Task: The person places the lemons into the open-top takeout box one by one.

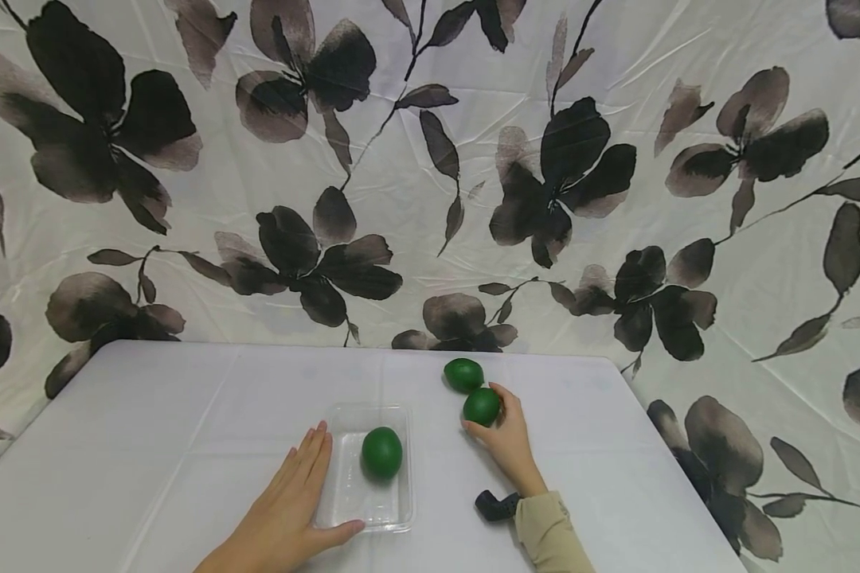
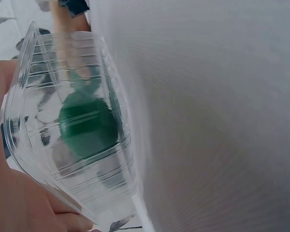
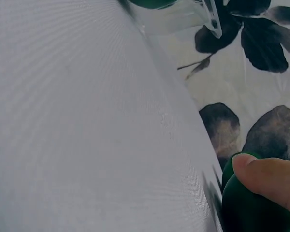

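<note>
A clear plastic box [image 1: 344, 509] sits on the table with one smooth green lime [image 1: 382, 454] inside it. My left hand [image 1: 287, 485] lies along the box's left side, fingers straight, thumb at its near edge. In the left wrist view the same lime [image 2: 88, 125] shows through the ribbed wall of the box [image 2: 38, 188]. To the right of the box, my right hand [image 1: 507, 442] holds a second green lime [image 1: 481, 407] between thumb and fingers. A third lime [image 1: 463, 375] lies just beyond it. The right wrist view shows the thumb on the held lime [image 3: 251, 208].
A white cloth covers the table [image 1: 150, 454]. Behind it hangs a floral-patterned sheet [image 1: 430, 199]. A black wrist device [image 1: 497, 506] sits by the right sleeve [image 1: 552, 533].
</note>
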Available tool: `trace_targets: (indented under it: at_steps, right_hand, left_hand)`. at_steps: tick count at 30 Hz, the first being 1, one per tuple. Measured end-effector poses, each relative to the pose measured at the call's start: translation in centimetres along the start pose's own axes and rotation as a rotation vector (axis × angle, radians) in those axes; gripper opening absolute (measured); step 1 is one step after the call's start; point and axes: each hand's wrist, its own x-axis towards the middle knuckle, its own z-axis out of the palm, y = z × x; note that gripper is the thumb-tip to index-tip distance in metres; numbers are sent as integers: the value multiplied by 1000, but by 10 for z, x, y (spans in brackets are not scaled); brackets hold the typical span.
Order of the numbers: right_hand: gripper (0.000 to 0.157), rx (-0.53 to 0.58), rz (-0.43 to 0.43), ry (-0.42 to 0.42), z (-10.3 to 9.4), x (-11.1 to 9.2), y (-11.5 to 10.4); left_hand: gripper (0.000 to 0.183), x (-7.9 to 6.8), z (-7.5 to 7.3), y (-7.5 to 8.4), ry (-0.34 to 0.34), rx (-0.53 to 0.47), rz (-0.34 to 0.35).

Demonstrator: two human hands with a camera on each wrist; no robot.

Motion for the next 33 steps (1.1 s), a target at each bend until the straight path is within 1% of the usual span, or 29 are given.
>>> trace_targets:
  at_steps: [2,4,7,12,20,27,33]
  right_hand:
    - [83,-37,-15,-1,1,-1,1]
    - [82,-54,-9,-6,2,-1,1]
    - [81,-57,3,-5,2,-2,-1]
    - [81,-63,-8,15,3,-2,-3]
    - [78,-73,-56,46,3,-3,1]
    - [77,-74,-79,63,4,-4,0]
    - [73,-65,-132,102,2,-3,0]
  left_hand:
    - [117,0,0,0,5,0,1]
    - [117,0,0,0,5,-3,1]
    - [117,0,-1,0,2,-5,-5]
    - [117,1,-3,1,-8,-11,-9]
    - [116,0,-2,1,-8,-6,-3]
    - [116,-1,-2,2,0,1,4]
    - [116,0,-1,1,2,-2,4]
